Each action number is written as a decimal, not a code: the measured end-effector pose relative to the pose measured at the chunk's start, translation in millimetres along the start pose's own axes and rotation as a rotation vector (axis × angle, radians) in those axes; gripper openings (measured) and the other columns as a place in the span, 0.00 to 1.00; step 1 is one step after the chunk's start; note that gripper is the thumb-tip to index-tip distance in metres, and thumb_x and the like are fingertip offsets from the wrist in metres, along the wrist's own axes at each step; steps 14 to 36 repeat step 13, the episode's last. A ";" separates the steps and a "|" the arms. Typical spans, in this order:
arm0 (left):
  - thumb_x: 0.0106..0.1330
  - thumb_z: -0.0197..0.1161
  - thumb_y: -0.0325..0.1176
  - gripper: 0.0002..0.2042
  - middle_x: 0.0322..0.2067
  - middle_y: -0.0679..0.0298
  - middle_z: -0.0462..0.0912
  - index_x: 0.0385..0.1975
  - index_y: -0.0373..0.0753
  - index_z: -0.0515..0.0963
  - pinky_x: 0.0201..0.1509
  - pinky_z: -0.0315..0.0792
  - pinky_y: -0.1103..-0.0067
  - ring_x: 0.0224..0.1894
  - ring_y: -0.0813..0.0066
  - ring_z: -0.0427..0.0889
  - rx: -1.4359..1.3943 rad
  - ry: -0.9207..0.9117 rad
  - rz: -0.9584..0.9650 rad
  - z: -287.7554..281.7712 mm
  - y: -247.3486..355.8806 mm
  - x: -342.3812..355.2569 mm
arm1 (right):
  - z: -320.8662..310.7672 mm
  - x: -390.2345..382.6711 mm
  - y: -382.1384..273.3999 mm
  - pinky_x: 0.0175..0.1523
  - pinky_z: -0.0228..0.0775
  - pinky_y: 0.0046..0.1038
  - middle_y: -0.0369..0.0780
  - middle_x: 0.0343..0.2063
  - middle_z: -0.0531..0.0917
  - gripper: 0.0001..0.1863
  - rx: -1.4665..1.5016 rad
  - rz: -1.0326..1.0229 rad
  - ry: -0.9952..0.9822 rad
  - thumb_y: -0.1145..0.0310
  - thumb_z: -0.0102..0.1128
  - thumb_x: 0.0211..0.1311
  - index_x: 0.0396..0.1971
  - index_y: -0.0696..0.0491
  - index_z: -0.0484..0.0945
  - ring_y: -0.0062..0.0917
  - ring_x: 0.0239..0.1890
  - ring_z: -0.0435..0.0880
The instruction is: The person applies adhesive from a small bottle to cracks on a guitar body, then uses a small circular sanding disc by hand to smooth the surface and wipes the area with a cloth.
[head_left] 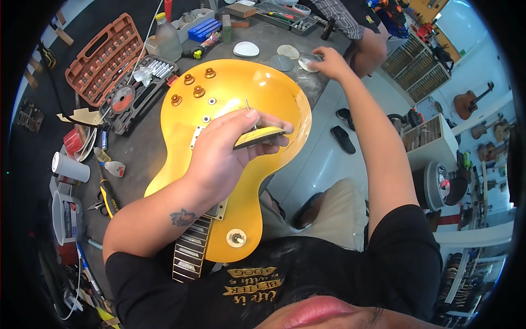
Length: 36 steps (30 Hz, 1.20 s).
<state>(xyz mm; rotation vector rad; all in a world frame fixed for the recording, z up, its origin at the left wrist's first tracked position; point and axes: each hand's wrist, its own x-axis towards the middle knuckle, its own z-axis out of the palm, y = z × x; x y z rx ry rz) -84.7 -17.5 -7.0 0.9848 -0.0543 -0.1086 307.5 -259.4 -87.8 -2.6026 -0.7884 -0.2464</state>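
Observation:
A gold electric guitar body (252, 82) lies face up with its neck toward me, amber knobs at its far left. Over its face, my left hand (230, 137) is closed round a yellow-and-black round sanding pad (260, 136) that has a thin metal shank sticking up. Beyond the guitar's far right edge, my right hand (330, 63) reaches to the bench edge. Its fingers are on the rim of a thin greyish disc (308, 62); the thumb's grip is partly hidden. Beside it lie a grey disc (282, 63), a cream disc (288, 51) and a white disc (246, 49).
An orange socket case (107, 57) stands open at the left, near a clear bottle (167, 41). Pliers with yellow handles (107, 197) and a white cup (71, 166) sit nearer me. At the far right of the bench, another person's leg (367, 52) shows beside a tool tray (287, 21).

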 end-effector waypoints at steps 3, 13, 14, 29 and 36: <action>0.84 0.47 0.39 0.20 0.52 0.47 0.88 0.50 0.30 0.83 0.60 0.78 0.68 0.51 0.60 0.87 -0.012 0.001 -0.030 1.5 0.6 1.1 | -3.4 -2.8 -7.0 0.70 0.73 0.42 0.52 0.63 0.81 0.40 -0.073 0.042 -0.147 0.46 0.81 0.55 0.63 0.56 0.83 0.44 0.65 0.82; 0.85 0.48 0.40 0.20 0.53 0.48 0.88 0.51 0.31 0.83 0.60 0.78 0.66 0.52 0.59 0.86 -0.011 -0.034 -0.019 1.9 -0.7 2.0 | -7.9 28.3 15.3 0.72 0.71 0.44 0.53 0.68 0.80 0.44 0.164 0.197 -0.312 0.47 0.84 0.53 0.69 0.48 0.80 0.47 0.69 0.80; 0.85 0.48 0.40 0.20 0.53 0.48 0.88 0.51 0.31 0.83 0.60 0.78 0.66 0.52 0.59 0.86 -0.011 -0.034 -0.019 1.9 -0.7 2.0 | -7.9 28.3 15.3 0.72 0.71 0.44 0.53 0.68 0.80 0.44 0.164 0.197 -0.312 0.47 0.84 0.53 0.69 0.48 0.80 0.47 0.69 0.80; 0.85 0.48 0.40 0.20 0.53 0.48 0.88 0.51 0.31 0.83 0.60 0.78 0.66 0.52 0.59 0.86 -0.011 -0.034 -0.019 1.9 -0.7 2.0 | -7.9 28.3 15.3 0.72 0.71 0.44 0.53 0.68 0.80 0.44 0.164 0.197 -0.312 0.47 0.84 0.53 0.69 0.48 0.80 0.47 0.69 0.80; 0.85 0.48 0.40 0.20 0.53 0.48 0.88 0.51 0.31 0.83 0.60 0.78 0.66 0.52 0.59 0.86 -0.011 -0.034 -0.019 1.9 -0.7 2.0 | -7.9 28.3 15.3 0.72 0.71 0.44 0.53 0.68 0.80 0.44 0.164 0.197 -0.312 0.47 0.84 0.53 0.69 0.48 0.80 0.47 0.69 0.80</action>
